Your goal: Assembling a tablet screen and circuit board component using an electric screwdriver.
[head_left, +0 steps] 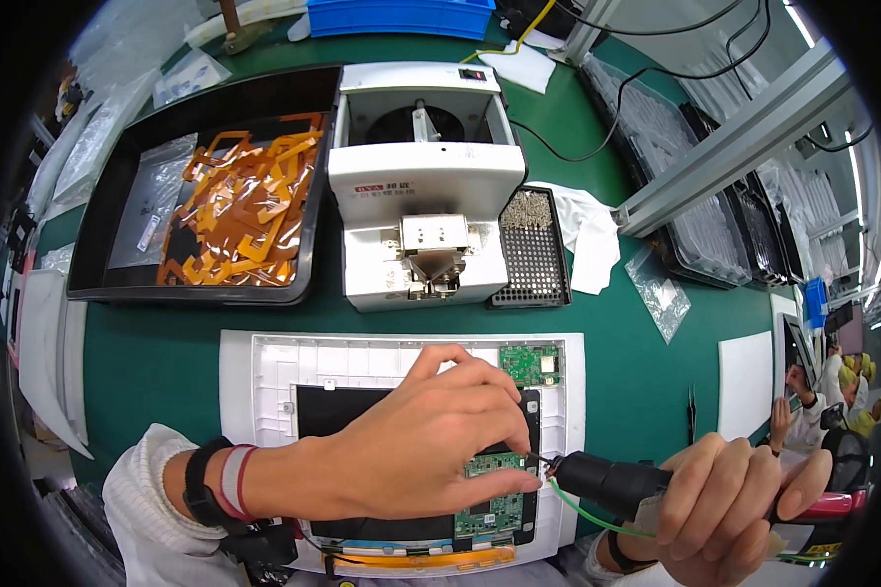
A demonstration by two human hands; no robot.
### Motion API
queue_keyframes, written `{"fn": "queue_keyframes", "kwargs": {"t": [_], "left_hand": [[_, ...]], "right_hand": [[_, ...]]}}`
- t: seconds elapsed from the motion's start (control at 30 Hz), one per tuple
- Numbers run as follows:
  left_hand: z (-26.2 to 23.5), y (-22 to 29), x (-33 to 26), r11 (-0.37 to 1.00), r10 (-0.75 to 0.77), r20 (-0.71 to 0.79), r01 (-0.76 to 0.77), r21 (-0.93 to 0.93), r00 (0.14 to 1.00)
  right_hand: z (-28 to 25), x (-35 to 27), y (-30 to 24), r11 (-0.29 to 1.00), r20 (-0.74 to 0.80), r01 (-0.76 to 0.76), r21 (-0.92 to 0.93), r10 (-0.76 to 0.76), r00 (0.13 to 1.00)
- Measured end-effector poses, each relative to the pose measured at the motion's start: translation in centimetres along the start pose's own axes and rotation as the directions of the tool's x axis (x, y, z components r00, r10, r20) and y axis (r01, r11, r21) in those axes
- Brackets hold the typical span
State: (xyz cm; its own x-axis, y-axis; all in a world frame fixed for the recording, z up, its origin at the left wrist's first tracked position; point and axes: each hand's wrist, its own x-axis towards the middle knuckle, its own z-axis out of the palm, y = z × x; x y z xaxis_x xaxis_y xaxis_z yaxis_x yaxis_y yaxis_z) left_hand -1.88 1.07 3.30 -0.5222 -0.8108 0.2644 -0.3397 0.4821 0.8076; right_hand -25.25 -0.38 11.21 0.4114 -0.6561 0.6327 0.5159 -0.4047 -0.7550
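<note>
Tray: one shallow black plastic tray (98, 225) on the green bench (157, 362), heaped with flat orange flexible strips (250, 201), too tangled to count.
Left hand: left hand (411, 445) reaching across from the left, palm down, wrist bearing two bands, one black and one red-edged; fingers (514, 479) pinched together at the tip of the driver.
Panel: one white ribbed plastic panel (264, 367), rectangular, flat on the bench, with a black sheet and two green circuit boards (531, 362), one at the top right, one under the fingertips.
Machine: one white boxy machine (426, 191) behind the panel; beside it one black perforated tray of small metal screws (531, 249).
Right hand: right hand (729, 504) wrapped tight round one black-barrelled electric screwdriver (617, 481), lying near level, pointing left at the lower board.
</note>
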Motion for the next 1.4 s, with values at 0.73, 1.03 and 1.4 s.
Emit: {"fn": "queue_keyframes", "kwargs": {"t": [0.73, 1.03, 1.4], "left_hand": [[0.5, -0.7, -0.5, 0.957, 0.178, -0.082, -0.153, 0.247, 0.981], [0.2, -0.6, -0.3, 0.949, 0.187, -0.038, -0.17, 0.264, 0.982], [0.5, -1.0, 0.1, 0.962, 0.186, -0.047, -0.172, 0.214, 0.982]], "right_hand": [[0.9, 0.0, 0.4, 0.999, -0.024, -0.033, 0.011, 0.033, 0.999], [1.0, 0.2, 0.9, 0.998, 0.002, -0.066, 0.006, 0.066, 0.998], [0.8, 0.2, 1.4, 0.997, 0.008, -0.069, -0.024, 0.069, 0.998]]}}
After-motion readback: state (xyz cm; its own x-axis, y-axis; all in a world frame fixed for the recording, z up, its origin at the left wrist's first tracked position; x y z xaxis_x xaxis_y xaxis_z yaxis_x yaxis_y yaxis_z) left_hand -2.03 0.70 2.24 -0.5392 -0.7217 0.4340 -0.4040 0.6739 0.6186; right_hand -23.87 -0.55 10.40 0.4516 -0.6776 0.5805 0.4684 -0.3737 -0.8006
